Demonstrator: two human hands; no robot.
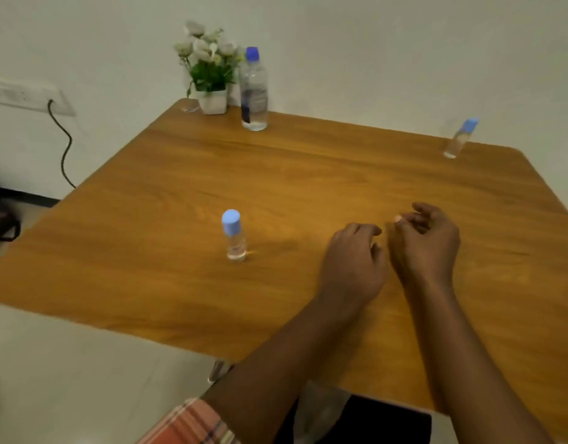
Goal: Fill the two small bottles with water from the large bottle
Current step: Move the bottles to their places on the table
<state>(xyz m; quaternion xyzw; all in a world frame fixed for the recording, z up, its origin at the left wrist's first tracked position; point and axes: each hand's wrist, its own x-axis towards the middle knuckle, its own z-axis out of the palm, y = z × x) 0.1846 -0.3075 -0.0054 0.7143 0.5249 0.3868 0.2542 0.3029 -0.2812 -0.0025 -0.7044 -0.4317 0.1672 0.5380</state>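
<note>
Head view: both hands hover low over the brown wooden tabletop (308, 174), right of centre and closer to the near edge. Left hand (353, 261) and right hand (426, 245) sit side by side, almost touching. Fingers (369, 230) on both are loosely curled and hold nothing.

Task items, all upright with long axes vertical and all capped:
- small clear plastic bottle with a pale blue cap (234, 235): mid-tabletop toward the left edge, directly left of the left hand and apart from it, nothing between.
- second small clear bottle with a pale blue cap (459, 139): near the far-right corner, ahead of the right hand, well apart.
- large clear plastic bottle with a blue cap (253, 91): at the far edge near the far-left corner, just beside a white pot of pale artificial flowers (212, 68); farthest from both hands.

Water levels are too blurred to read.

Judgement: pouring has not started and nothing is uncapped. The near small bottle lies on the left hand's side, so that hand is nearer: a sideways reach, wrapping the body from its right. The right hand is nearer to the far-right bottle. The large bottle needs a long forward-left reach; with the pot close on its left, approach from the front or right. The small bottles look narrow and light, so a knock could tip them.
</note>
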